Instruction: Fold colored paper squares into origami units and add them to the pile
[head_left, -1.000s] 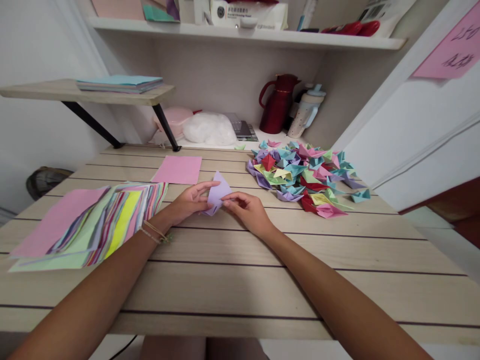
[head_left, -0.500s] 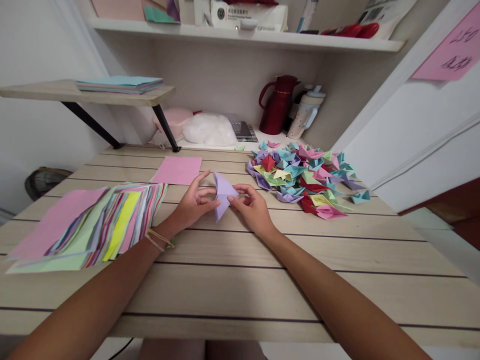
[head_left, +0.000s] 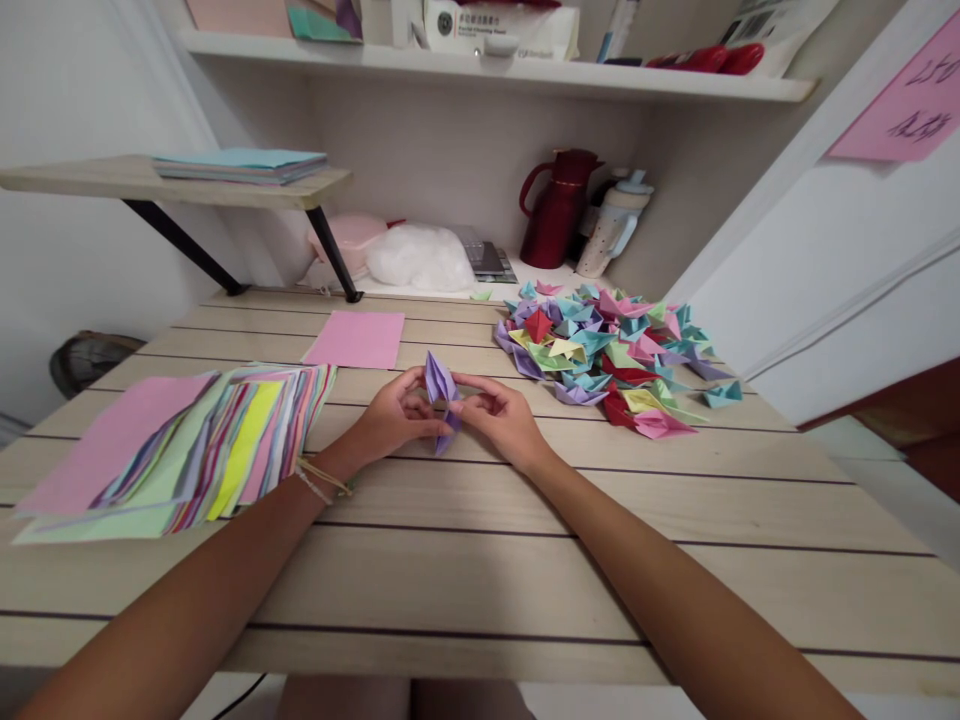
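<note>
A folded purple paper boat (head_left: 439,380) stands on end between my two hands above the middle of the slatted table (head_left: 465,560). Its layers show as narrow pleats. My left hand (head_left: 397,412) is closed on its left side, the thumb low and the fingers curled behind. From the right, the thumb and fingers of my right hand (head_left: 496,415) pinch it. Part of the paper is hidden by my fingers. Beyond my left hand lies a pink paper sheet (head_left: 356,339). Right of my right hand spreads a heap of colourful paper boats (head_left: 600,345).
Fanned stacks of coloured paper (head_left: 180,450) lie at the left. A small raised shelf (head_left: 82,178) bears more paper. At the back stand a dark red jug (head_left: 555,215) and a pale bottle (head_left: 611,225), beside a white plastic bag (head_left: 420,257). A white shelf (head_left: 637,85) crosses above.
The purple paper has turned from a wide, flat-faced shape to a narrow, pleated one seen edge-on. My left fingers, stretched out before, have curled in around it.
</note>
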